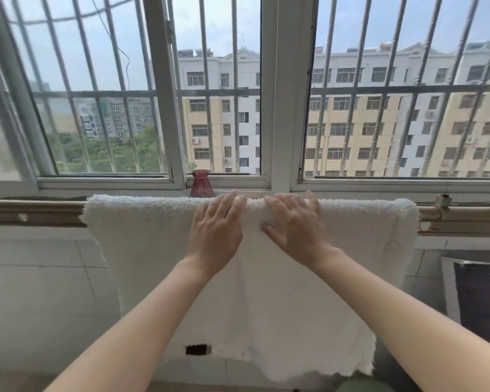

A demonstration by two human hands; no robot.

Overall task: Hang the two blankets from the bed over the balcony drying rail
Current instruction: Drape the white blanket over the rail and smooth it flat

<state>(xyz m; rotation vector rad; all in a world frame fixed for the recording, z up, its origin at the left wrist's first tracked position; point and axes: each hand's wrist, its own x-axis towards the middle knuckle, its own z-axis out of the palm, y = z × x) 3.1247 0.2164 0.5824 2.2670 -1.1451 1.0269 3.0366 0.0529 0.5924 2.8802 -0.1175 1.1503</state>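
A fluffy white blanket (142,236) hangs over the beige drying rail (31,212) below the window, draping down toward the floor. My left hand (215,230) lies flat on the blanket at the rail, fingers straight and reaching over its top edge. My right hand (293,222) rests on it just to the right, fingers spread flat, thumb against the front of the cloth. Both hands press on the fabric; neither grips it. A second blanket is not visible.
A dark red glass vase (201,183) stands on the window sill just behind the rail, close to my left fingers. A rail bracket (441,203) sits at the right. Barred windows fill the upper view. A dark framed panel (481,298) leans against the tiled wall, lower right.
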